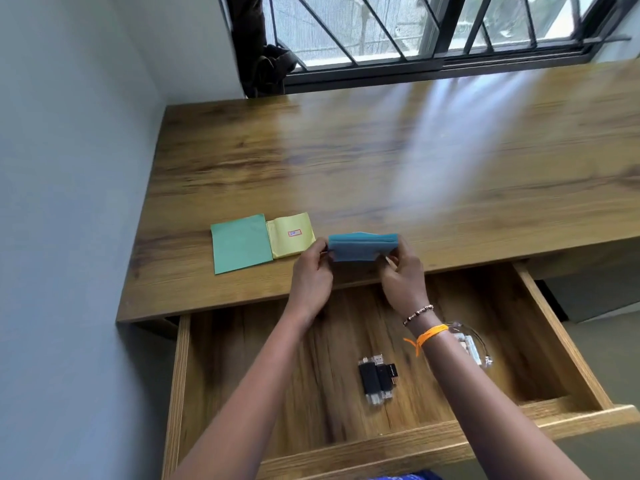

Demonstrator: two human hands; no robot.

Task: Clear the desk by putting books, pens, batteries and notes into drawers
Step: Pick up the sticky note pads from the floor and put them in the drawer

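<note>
Both my hands hold a folded blue paper note (360, 247) just above the desk's front edge. My left hand (311, 271) pinches its left end and my right hand (403, 275) pinches its right end. On the wooden desk (381, 161) to the left lie a green note (240, 243) and a yellow note (292, 239) with a small label, side by side. Below my arms the wide drawer (561, 313) stands pulled out.
Inside the drawer lie a few black USB sticks (377, 377) and a clear bag of small white items (471, 344), partly behind my right wrist. A grey wall borders the desk on the left. A barred window (415, 29) runs along the back.
</note>
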